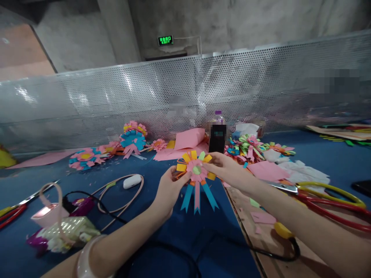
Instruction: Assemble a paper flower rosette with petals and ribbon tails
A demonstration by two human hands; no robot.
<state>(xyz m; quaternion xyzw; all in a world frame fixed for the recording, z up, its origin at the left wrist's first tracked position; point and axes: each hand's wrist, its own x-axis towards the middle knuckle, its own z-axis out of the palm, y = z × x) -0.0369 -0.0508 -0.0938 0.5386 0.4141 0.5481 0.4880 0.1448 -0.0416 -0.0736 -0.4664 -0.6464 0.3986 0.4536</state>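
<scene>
I see the pink-centred paper rosette with yellow loops and blue ribbon tails [197, 173] held above the blue worktop [162, 231]; left hand [168, 189] grips its left edge; right hand [226, 168] pinches its upper right.

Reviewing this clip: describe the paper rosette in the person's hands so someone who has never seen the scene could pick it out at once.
On the blue table, in front of the perforated metal screen, the left hand and right hand meet at mid-frame. Between them is the rosette: yellow and orange loops around a pink disc with a green centre. Unlike the other paper flowers lying on the table, it is held up and trails blue and pink ribbon tails.
</scene>
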